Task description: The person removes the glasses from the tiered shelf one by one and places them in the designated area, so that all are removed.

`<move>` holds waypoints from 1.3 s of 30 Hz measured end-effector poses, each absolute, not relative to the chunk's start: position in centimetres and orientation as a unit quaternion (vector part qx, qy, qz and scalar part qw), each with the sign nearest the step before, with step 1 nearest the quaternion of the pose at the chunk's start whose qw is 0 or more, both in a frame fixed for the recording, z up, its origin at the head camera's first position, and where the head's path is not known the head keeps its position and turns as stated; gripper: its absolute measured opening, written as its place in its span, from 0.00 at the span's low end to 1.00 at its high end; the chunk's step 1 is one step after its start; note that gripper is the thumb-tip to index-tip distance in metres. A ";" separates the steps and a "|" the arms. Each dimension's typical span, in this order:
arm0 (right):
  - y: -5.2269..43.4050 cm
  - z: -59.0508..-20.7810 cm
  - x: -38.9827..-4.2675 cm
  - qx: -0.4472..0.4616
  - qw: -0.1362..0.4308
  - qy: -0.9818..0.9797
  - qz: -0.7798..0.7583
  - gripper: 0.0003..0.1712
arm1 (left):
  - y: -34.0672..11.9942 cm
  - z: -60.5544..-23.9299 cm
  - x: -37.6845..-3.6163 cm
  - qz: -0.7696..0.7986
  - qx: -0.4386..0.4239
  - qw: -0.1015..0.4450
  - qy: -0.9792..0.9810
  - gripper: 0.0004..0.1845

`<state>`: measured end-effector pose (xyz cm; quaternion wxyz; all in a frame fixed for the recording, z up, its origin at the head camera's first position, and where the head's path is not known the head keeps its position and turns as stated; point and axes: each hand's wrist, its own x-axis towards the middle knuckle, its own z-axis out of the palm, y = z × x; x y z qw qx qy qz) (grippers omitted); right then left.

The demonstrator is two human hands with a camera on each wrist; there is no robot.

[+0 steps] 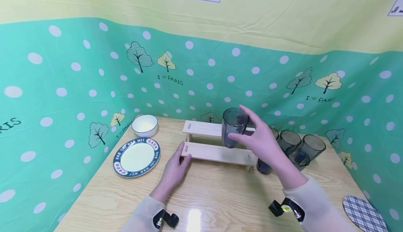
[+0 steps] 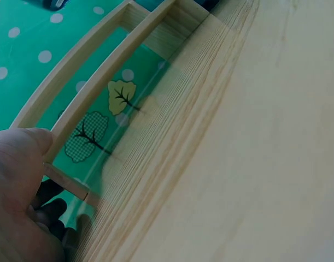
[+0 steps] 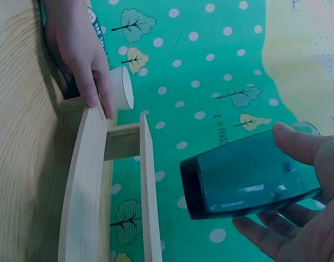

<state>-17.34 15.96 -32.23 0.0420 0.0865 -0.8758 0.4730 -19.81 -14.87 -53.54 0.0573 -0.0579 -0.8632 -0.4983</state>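
Right hand (image 1: 262,142): grip wrapped round a smoky grey tumbler (image 1: 233,126) — held upright in the air, just above the upper step of the wooden rack (image 1: 217,143).
Left hand (image 1: 175,167): fingers straight, grip wide — fingertips resting on the left end of the rack's lower step.
Desk (image 1: 214,193): pale wood; more grey tumblers (image 1: 297,147) stand right of the rack.
Left side: white bowl (image 1: 144,125), rimmed plate (image 1: 136,157).
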 end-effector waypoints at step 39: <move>32.2 -30.6 -9.9 -0.063 0.101 -0.922 0.370 0.64 | -14.8 -53.4 -19.9 -0.505 -0.053 0.049 -0.860 0.40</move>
